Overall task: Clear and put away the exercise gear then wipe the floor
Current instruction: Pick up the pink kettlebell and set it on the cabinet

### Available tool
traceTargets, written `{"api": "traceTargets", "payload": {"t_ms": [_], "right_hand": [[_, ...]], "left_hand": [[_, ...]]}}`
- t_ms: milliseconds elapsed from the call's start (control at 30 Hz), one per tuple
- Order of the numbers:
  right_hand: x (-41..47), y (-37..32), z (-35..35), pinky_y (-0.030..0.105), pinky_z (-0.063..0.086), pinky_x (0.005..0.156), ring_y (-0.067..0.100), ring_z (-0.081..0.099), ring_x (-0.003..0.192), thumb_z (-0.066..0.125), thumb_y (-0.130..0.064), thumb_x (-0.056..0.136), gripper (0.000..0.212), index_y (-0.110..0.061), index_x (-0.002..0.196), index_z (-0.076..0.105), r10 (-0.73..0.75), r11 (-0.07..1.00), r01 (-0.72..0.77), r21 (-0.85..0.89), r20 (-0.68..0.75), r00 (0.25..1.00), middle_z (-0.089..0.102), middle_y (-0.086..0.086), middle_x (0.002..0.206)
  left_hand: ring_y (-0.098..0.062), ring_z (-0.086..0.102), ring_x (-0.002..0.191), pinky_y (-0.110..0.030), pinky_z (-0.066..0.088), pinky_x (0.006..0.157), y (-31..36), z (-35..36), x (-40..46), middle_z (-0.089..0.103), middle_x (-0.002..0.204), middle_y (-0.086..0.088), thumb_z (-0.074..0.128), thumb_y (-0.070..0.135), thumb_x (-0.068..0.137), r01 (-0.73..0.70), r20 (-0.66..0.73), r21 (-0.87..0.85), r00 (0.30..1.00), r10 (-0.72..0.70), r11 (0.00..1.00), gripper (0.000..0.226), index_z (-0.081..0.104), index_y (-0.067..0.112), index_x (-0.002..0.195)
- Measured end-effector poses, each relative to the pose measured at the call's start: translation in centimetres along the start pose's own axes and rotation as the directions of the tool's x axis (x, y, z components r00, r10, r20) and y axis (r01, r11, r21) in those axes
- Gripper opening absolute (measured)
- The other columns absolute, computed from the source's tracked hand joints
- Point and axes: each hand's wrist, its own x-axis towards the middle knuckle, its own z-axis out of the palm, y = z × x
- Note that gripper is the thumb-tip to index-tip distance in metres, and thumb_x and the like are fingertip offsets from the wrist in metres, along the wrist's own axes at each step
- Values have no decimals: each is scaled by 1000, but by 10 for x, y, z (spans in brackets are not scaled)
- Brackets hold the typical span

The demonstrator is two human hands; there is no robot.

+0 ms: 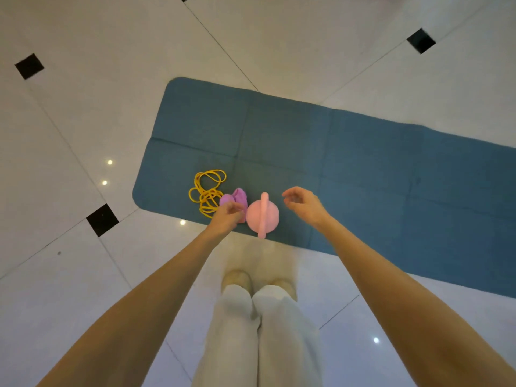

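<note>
A blue exercise mat (321, 152) lies flat on the white tiled floor. On its near left corner sit a tangled yellow rope (207, 191), a purple cloth (237, 199) and a pink kettlebell (263, 215) with its handle up. My left hand (227, 216) hangs over the purple cloth, fingers loosely curled, partly covering it; whether it touches the cloth I cannot tell. My right hand (303, 203) hovers just right of the kettlebell, fingers loosely curled, holding nothing.
White glossy floor tiles with small black inserts (102, 220) surround the mat. My legs in pale trousers and light shoes (237, 279) stand at the mat's near edge. The mat runs off to the right.
</note>
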Motion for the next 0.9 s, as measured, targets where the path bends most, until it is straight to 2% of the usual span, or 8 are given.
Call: {"api": "traceTargets", "payload": {"t_ms": [100, 200, 333, 500, 633, 733, 800, 900], "right_hand": [[30, 31, 19, 25, 42, 82, 14, 54, 99, 51, 0, 87, 35, -11, 119, 56, -33, 995, 34, -98, 17, 999, 61, 4, 116], [61, 58, 39, 28, 44, 86, 14, 51, 99, 54, -1, 86, 40, -14, 123, 53, -106, 963, 113, -245, 43, 993, 58, 2, 121], [97, 83, 58, 34, 43, 94, 23, 48, 118, 53, 0, 85, 51, -18, 132, 47, -231, 839, 271, -472, 141, 963, 49, 4, 133], [128, 105, 77, 37, 27, 108, 26, 23, 140, 60, -7, 86, 68, -17, 145, 29, -362, 399, 515, -759, 385, 849, 24, 8, 154], [148, 118, 89, 36, 13, 115, 27, 7, 145, 57, -10, 90, 72, -16, 149, 17, -360, 203, 530, -823, 441, 822, 9, 8, 158], [163, 120, 96, 37, 15, 115, 28, 17, 144, 61, -13, 88, 63, -11, 144, 32, -390, 87, 568, -818, 497, 775, 23, 10, 155], [169, 117, 98, 38, 26, 112, 30, 36, 135, 68, -10, 81, 50, -8, 128, 54, -437, 65, 594, -801, 513, 739, 46, 11, 141], [175, 111, 97, 36, 37, 103, 30, 53, 118, 72, -7, 75, 30, -10, 104, 67, -412, 8, 627, -779, 569, 712, 64, 8, 115]], "left_hand": [[-22, 52, 97, -24, 40, 70, -34, 13, 46, 57, 110, -11, 59, 8, 85, 12, 1, 54, 1000, -12, 998, 30, 58, 3, 114], [-18, 50, 101, -26, 39, 81, -58, 27, 78, 55, 122, -13, 58, 5, 86, 16, -26, 94, 1000, -14, 995, 36, 52, 1, 122], [-17, 46, 104, -24, 38, 85, -78, 47, 109, 48, 119, -8, 61, 3, 86, 13, -2, 77, 1000, -13, 997, 48, 42, 2, 131], [-15, 47, 109, -15, 44, 79, -105, 66, 136, 46, 121, -2, 66, 9, 85, -121, 126, 97, 986, 108, 988, 60, 34, 5, 135], [-18, 53, 108, -22, 49, 81, -120, 77, 153, 52, 122, -5, 72, 12, 80, -127, 125, 94, 985, 115, 987, 63, 37, 7, 133], [-15, 55, 96, -11, 46, 67, -127, 86, 163, 57, 105, -1, 73, 13, 79, -87, 131, 113, 989, 72, 990, 47, 49, 5, 119], [-17, 57, 93, -15, 43, 64, -133, 91, 168, 61, 100, -2, 72, 19, 80, -72, 156, 169, 987, 45, 983, 41, 55, 4, 114], [-18, 63, 79, -19, 46, 63, -139, 94, 168, 66, 88, -5, 67, 19, 83, -40, 149, 189, 989, 12, 981, 33, 60, -1, 107]]}}
